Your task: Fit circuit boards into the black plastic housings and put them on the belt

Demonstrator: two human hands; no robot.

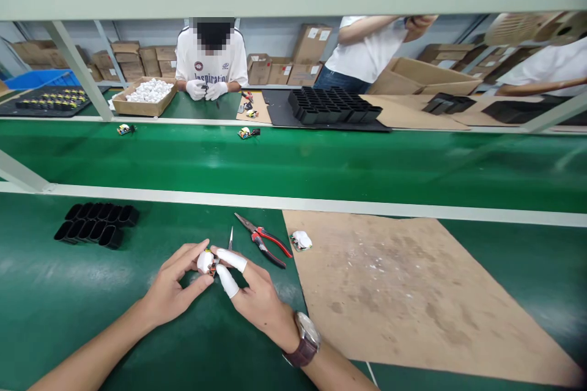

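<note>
From the head view, here we are: the left hand [177,287] has its fingers curled around a small white-covered electronic assembly with coloured parts along its edge [206,261], pinched between thumb and fingertips. In comes the right hand [261,293], its thumb and index finger in smooth white finger cots [232,259], their tips right up against the assembly's right side; whether they grasp it or something thin beside it, I cannot tell. A slim, pointed silver metal tool [230,237] pokes out beyond the right index finger (held or just lying there, no way to say).

Just past the right fingers, long-nosed pliers with red and black handles [257,237] lie on the smooth green bench top [92,293]. A little further right of those fingers, a second white-topped circuit board [301,240] sits at the edge of a stained flat brown cardboard sheet [389,293]. Off to the left, beyond the left fingers, it's a cluster of black plastic cups with oval mouths [96,223].

Well ahead of all ten fingers, two little yellow-and-white circuit boards [247,132] rest on a long green belt [321,162], and across it a co-worker's white-gloved hands [206,90] meet around something dark.
</note>
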